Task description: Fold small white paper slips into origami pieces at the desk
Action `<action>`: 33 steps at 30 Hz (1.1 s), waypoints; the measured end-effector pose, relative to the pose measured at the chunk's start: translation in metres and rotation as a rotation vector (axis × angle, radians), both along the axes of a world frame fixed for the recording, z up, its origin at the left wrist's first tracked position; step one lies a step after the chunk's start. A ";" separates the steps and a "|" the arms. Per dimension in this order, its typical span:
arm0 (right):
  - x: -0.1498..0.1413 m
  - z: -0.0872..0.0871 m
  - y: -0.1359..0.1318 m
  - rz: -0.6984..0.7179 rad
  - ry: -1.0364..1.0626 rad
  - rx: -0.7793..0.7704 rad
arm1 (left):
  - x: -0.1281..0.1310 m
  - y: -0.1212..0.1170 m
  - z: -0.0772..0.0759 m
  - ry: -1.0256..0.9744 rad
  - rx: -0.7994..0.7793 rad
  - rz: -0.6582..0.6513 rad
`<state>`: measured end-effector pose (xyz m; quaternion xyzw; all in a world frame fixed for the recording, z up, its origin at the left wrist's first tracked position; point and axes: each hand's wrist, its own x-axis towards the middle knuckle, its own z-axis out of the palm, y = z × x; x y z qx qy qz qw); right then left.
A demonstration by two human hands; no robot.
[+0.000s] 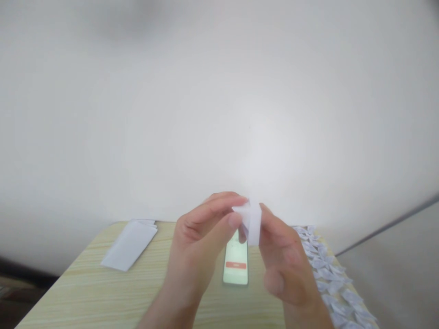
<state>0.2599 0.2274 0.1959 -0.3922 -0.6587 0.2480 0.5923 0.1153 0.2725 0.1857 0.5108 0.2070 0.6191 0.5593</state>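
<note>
A small piece of folded white paper point(254, 224) is held up in front of me, above the table. My left hand point(200, 242) pinches its left side, with the thumb and forefinger on a pointed flap. On the right edge, the fingers of my right hand point(286, 251) curl against the paper and pass partly behind it. The right thumb is bent lower down, apart from the paper. Beneath the hands lies a phone point(235, 267) with a lit screen and a red button; the paper and left hand cover its upper part.
On the left of the wooden table point(92, 297) lies a stack of white paper sheets point(130, 244). Several small folded white paper pieces point(334, 288) line the right edge in rows. A white wall point(206, 114) rises behind the table.
</note>
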 end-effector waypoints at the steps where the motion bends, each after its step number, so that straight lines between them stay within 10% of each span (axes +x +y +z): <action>1: 0.000 0.003 0.000 0.071 0.050 -0.061 | 0.000 0.000 0.001 -0.007 0.014 -0.017; 6: 0.004 0.016 -0.004 0.280 0.193 -0.321 | 0.000 -0.001 0.006 0.000 0.054 -0.054; 33: 0.012 -0.005 0.006 -0.045 0.034 -0.034 | -0.013 -0.001 0.005 0.360 0.209 0.111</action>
